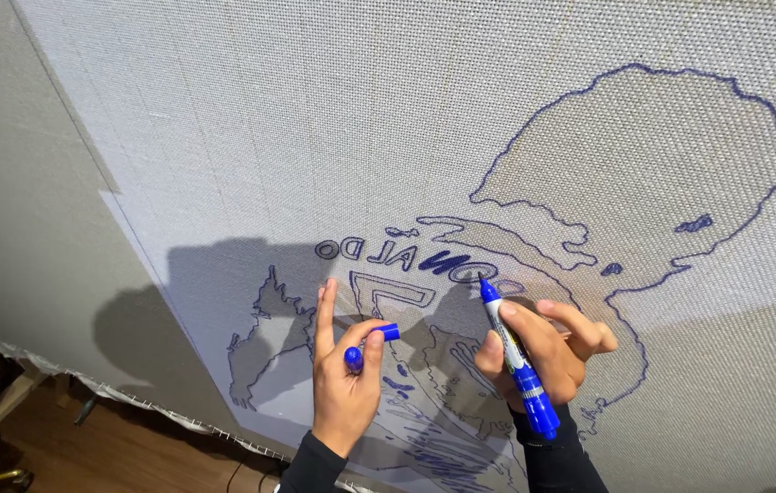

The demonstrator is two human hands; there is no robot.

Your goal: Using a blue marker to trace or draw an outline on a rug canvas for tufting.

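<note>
My right hand (548, 351) gripped the blue-capped white marker (516, 361) tip-up at frame centre on the stretched white woven cloth (269, 119), so it met the blue outline (644, 155), while my left hand (344, 374) pinched the blue cap (386, 332), forefinger braced on the cloth.

A blue marker (518, 361), uncapped, stands tilted with its tip on the blue outline drawing (634, 183) traced across a stretched white mesh canvas (315, 110); its blue cap (368, 345) lies just left, against the fabric.
</note>
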